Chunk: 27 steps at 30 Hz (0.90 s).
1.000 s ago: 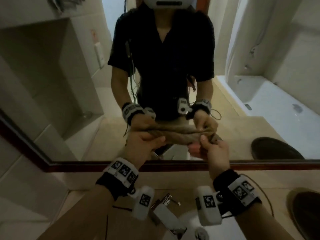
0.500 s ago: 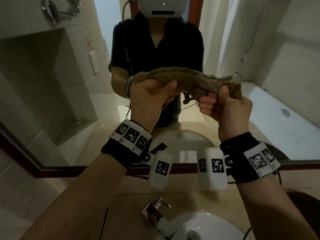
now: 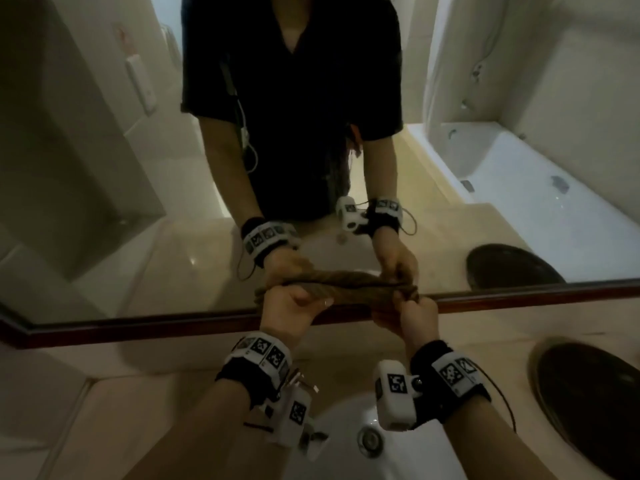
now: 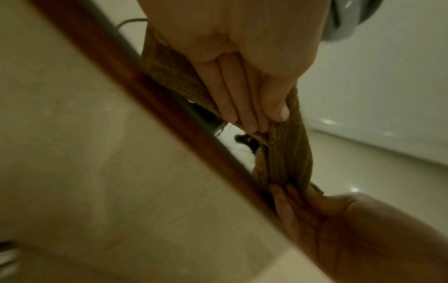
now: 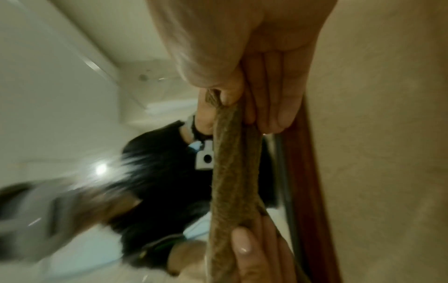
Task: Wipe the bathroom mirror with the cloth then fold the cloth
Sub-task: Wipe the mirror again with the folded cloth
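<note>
A brown cloth point(image 3: 356, 295) is bunched into a narrow band and stretched between my two hands, just in front of the mirror's point(image 3: 104, 168) bottom edge. My left hand point(image 3: 294, 306) pinches its left end, thumb on top. My right hand point(image 3: 412, 315) grips its right end with curled fingers. In the left wrist view my left hand point(image 4: 254, 107) pinches the cloth point(image 4: 283, 153) between thumb and fingers. In the right wrist view my right hand point(image 5: 244, 99) clamps the cloth point(image 5: 232, 172), which runs down to the other hand. The mirror reflects both hands and the cloth.
The mirror's dark red wooden frame point(image 3: 173, 327) runs along its lower edge. Below lie a beige counter point(image 3: 121, 410), a white basin point(image 3: 346, 445) with a drain, and a chrome tap point(image 3: 301, 382). A dark round bowl point(image 3: 588, 393) sits at the right.
Half a second ago my hands held the cloth raised against the mirror glass; now they have dropped to the mirror's bottom edge, still holding both ends, and my view has tilted downward.
</note>
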{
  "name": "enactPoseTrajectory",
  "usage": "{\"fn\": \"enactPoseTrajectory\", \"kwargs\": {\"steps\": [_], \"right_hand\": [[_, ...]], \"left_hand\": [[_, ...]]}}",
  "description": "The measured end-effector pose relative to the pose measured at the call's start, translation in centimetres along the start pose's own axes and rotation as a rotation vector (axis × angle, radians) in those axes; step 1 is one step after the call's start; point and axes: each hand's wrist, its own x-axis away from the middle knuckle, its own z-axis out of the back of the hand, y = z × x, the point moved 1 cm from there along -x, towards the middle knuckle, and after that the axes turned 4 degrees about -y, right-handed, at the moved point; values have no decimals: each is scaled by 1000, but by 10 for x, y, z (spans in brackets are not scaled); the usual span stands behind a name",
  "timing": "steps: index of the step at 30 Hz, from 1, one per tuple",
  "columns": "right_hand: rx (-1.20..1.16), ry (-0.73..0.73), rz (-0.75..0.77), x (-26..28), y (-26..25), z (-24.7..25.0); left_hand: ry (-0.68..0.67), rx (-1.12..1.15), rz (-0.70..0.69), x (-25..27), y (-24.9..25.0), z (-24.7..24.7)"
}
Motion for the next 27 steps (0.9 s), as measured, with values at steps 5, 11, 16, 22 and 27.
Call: {"fn": "enactPoseTrajectory", "kwargs": {"steps": [5, 11, 16, 22, 27], "right_hand": [[19, 23, -40, -16, 14, 6], [92, 16, 47, -12, 6, 10], [64, -34, 320, 18, -61, 4], [70, -77, 757, 75, -194, -31], [208, -127, 947, 97, -237, -62]], "left_hand": [[34, -80, -7, -6, -23, -10], [-4, 9, 18, -1, -4, -11], [56, 150, -120, 1, 71, 0], [85, 565, -446, 15, 211, 32], [73, 685, -527, 10, 259, 41]]}}
